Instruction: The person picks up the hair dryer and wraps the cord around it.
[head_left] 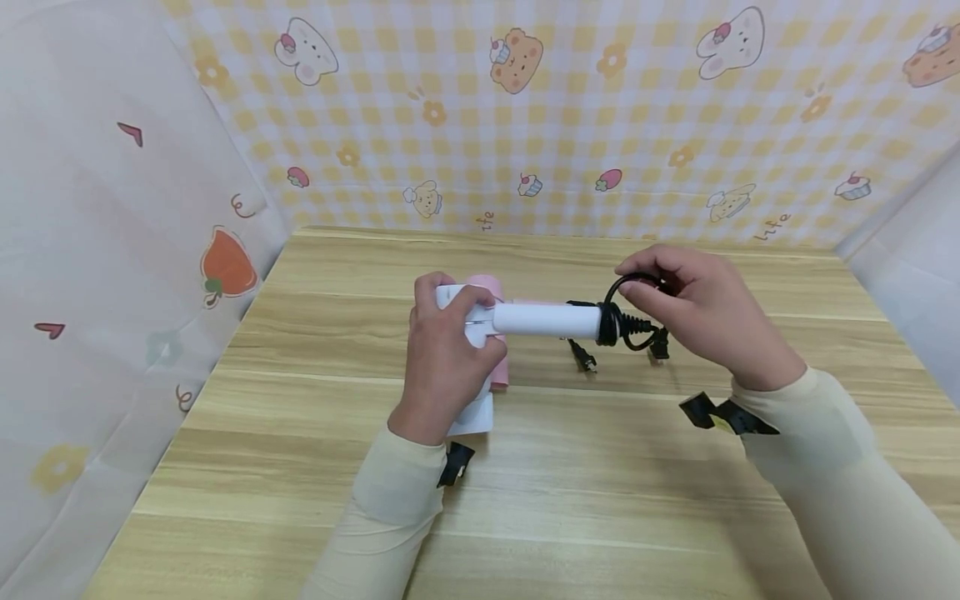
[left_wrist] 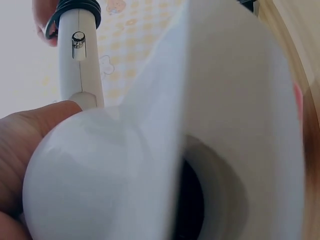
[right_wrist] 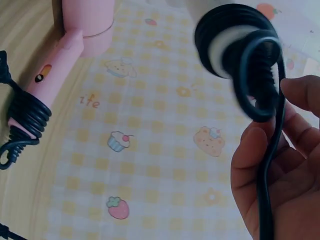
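Observation:
My left hand grips a white hair dryer around its body, thumb and fingers near where the handle joins. The handle points right, and the left wrist view shows a small switch on it. Black cord is wound round the handle's end. At that end my right hand pinches a loop of the cord between thumb and fingers; in the right wrist view the cord runs down across the fingers. Below and behind the white dryer lies a pink hair dryer, partly hidden in the head view, its own black cord wrapped round its handle.
A black plug shows just below the white handle, over the wooden table. Behind the table hangs a yellow checked cloth with cartoon prints. A pale cloth hangs along the left side.

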